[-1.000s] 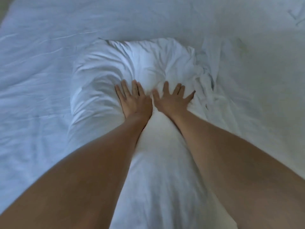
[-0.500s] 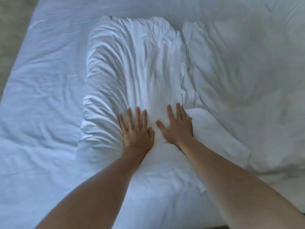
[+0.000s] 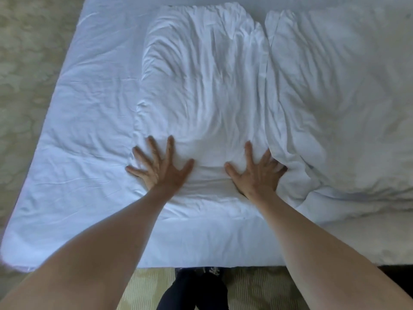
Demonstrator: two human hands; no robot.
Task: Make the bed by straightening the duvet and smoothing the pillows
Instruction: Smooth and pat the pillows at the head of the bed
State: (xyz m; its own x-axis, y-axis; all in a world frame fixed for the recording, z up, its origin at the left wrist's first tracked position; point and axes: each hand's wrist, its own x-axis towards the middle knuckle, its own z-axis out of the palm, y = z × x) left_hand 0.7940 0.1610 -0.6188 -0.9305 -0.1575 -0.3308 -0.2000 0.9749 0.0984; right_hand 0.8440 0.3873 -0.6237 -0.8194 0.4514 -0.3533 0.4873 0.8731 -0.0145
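A wrinkled white pillow lies lengthwise on the white bed sheet. My left hand presses flat on the pillow's near left corner, fingers spread. On the near right corner my right hand lies flat too, fingers apart, its outer fingers tucked against a second white pillow that lies to the right. Neither hand holds anything. No duvet can be told apart from the sheet.
The bed's near edge runs across the lower frame, its left edge slants up. Patterned beige carpet lies to the left and below. My dark-clad legs stand against the near edge.
Both hands have slid down the pillow toward me and moved apart to its near corners. The view has pulled back, so the bed's near edge and the floor show.
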